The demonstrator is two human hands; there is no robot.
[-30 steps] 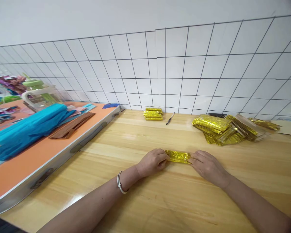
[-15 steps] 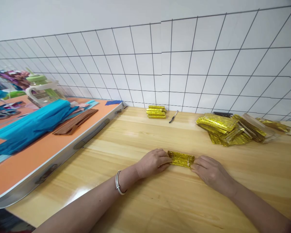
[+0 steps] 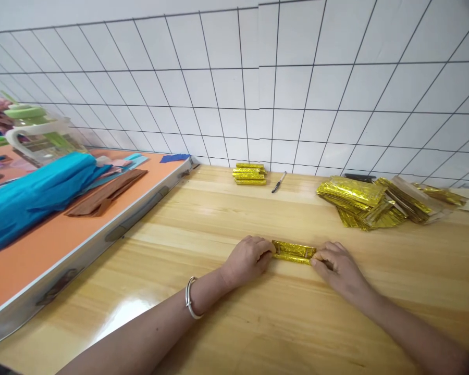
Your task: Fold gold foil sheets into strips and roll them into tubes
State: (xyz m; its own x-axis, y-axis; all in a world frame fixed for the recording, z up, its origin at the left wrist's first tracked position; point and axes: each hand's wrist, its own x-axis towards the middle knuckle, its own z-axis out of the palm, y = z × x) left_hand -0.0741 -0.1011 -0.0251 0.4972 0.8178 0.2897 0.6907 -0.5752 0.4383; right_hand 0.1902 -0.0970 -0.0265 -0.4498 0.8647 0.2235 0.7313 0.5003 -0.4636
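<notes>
A small sheet of gold foil paper [image 3: 294, 251] lies low over the wooden table, its near edge curled up into a fold. My left hand [image 3: 250, 260] pinches its left end, fingers closed, with a bangle on the wrist. At the right end, my right hand [image 3: 335, 265] grips the near corner between thumb and fingers. Beyond my hands, a small stack of rolled gold foil pieces [image 3: 250, 174] sits by the wall. To the right lies a loose pile of flat gold foil sheets [image 3: 352, 192].
A pen [image 3: 279, 182] lies near the tiled wall [image 3: 226, 88]. On the left, a raised orange board [image 3: 31, 250] carries blue crepe paper [image 3: 42, 192], a brown strip [image 3: 107, 192] and a jug with a green lid [image 3: 25, 113]. A dark object [image 3: 359, 177] lies behind the foil pile.
The foil's near edge has been turned up and over, so the sheet looks narrower. Both hands remain at its ends. The camera view has shifted slightly.
</notes>
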